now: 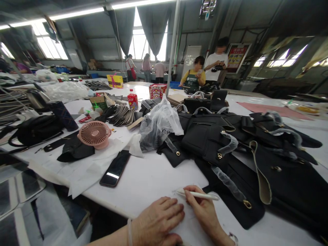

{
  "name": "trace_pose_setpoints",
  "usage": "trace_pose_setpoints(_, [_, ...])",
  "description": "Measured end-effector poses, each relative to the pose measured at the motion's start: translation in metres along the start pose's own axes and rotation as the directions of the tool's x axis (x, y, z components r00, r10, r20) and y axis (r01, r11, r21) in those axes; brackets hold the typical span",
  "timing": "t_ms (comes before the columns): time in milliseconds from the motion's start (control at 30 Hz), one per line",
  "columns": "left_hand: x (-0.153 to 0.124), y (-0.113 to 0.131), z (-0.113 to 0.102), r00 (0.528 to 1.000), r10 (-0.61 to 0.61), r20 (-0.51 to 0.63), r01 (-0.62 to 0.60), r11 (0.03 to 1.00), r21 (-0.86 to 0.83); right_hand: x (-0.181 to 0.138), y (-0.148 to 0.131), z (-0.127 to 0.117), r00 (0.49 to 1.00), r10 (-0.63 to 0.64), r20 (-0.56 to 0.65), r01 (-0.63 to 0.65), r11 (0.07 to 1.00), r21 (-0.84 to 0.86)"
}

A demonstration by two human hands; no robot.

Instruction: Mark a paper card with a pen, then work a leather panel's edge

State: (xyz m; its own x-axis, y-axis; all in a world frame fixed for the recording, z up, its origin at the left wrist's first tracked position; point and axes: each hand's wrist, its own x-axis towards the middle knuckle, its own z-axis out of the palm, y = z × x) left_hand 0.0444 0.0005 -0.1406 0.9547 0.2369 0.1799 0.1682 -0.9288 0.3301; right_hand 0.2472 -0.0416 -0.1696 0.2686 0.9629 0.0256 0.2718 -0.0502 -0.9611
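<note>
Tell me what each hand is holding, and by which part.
The right hand holds a white pen, its grip near the pen's left end, by the tip. The left hand holds nothing; it lies flat on the white table.

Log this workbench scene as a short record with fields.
setting: workshop, white table
left hand: flat on the table, holds nothing
right hand: grips a white pen, tip at the table
right of the hands: black handbags, handles wrapped
ahead: black phone, pink fan, clear plastic bag
background: people at far tables
</note>
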Motion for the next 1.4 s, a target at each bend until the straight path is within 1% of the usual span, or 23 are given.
trace_pose_setpoints(67, [0.0, 0.0, 0.0, 1.0, 0.0, 0.023, 0.0, 1.0, 0.015, -0.002, 0.001, -0.001, 0.997, -0.065, 0.033, 0.067, 0.995, -0.068])
trace_pose_setpoints(200, [0.001, 0.0, -0.002, 0.998, -0.005, 0.061, 0.003, 1.0, 0.031, -0.005, 0.001, -0.002, 0.976, -0.202, 0.083, 0.215, 0.958, -0.192])
trace_pose_setpoints(300, [0.001, -0.001, -0.001, 0.999, 0.001, 0.041, -0.002, 1.0, 0.024, -0.006, 0.003, -0.001, 0.965, -0.247, 0.084, 0.26, 0.938, -0.23])
trace_pose_setpoints(400, [0.0, -0.001, -0.001, 1.0, 0.002, 0.015, -0.003, 1.0, 0.01, -0.006, 0.005, -0.001, 0.96, -0.258, 0.108, 0.278, 0.928, -0.25])
trace_pose_setpoints(500, [0.0, 0.0, -0.001, 1.0, -0.004, 0.022, 0.004, 1.0, 0.009, -0.007, 0.005, -0.001, 0.955, -0.263, 0.135, 0.29, 0.922, -0.258])
trace_pose_setpoints(667, [0.001, -0.001, 0.002, 1.0, 0.012, -0.016, -0.012, 1.0, 0.021, -0.005, 0.002, 0.0, 0.951, -0.275, 0.143, 0.304, 0.917, -0.258])
trace_pose_setpoints(833, [0.002, -0.002, 0.007, 1.0, 0.006, 0.006, -0.007, 0.998, 0.063, -0.004, 0.005, 0.001, 0.948, -0.289, 0.134, 0.315, 0.914, -0.255])
trace_pose_setpoints(1000, [0.001, -0.002, 0.007, 1.0, 0.009, 0.019, -0.011, 0.997, 0.078, -0.004, 0.005, 0.001, 0.948, -0.287, 0.139, 0.315, 0.915, -0.254])
trace_pose_setpoints(1133, [0.001, -0.002, 0.009, 1.0, 0.015, 0.005, -0.015, 0.996, 0.083, -0.003, 0.005, 0.001, 0.946, -0.291, 0.142, 0.319, 0.914, -0.251])
trace_pose_setpoints(1400, [0.0, -0.003, 0.01, 1.0, 0.009, 0.029, -0.011, 0.997, 0.079, -0.003, 0.005, 0.002, 0.948, -0.283, 0.146, 0.313, 0.915, -0.255])
